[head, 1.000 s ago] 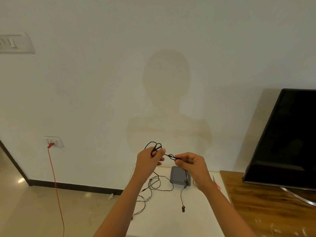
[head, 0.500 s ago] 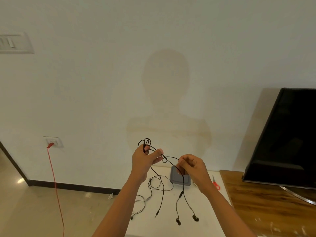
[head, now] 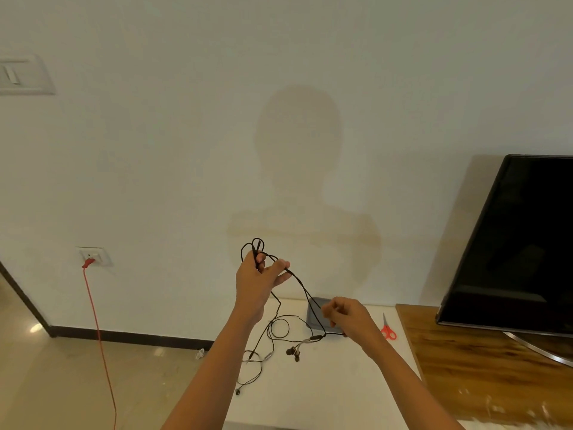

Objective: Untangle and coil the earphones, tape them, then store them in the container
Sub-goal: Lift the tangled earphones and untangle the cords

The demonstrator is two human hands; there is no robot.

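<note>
Black earphones (head: 302, 285) stretch between my two hands above the white table (head: 325, 392). My left hand (head: 259, 279) is raised and grips several loops of the cord, which stick up above the fingers. My right hand (head: 347, 315) is lower, near the table, pinching the cord that runs down from the left hand. The two earbuds (head: 293, 353) dangle near the tabletop. A second earphone cord (head: 263, 358) lies loose on the table. The grey container (head: 316, 319) sits behind my right hand, partly hidden.
Red-handled scissors (head: 387, 330) lie on the table right of my right hand. A wooden counter (head: 480, 361) with a black TV (head: 521, 246) stands at the right. A red cable (head: 96, 321) hangs from a wall socket at the left.
My right hand has dropped and slid along the cord toward the table, away from the left hand. The earbuds have swung up and left. More cord now hangs out straight.
</note>
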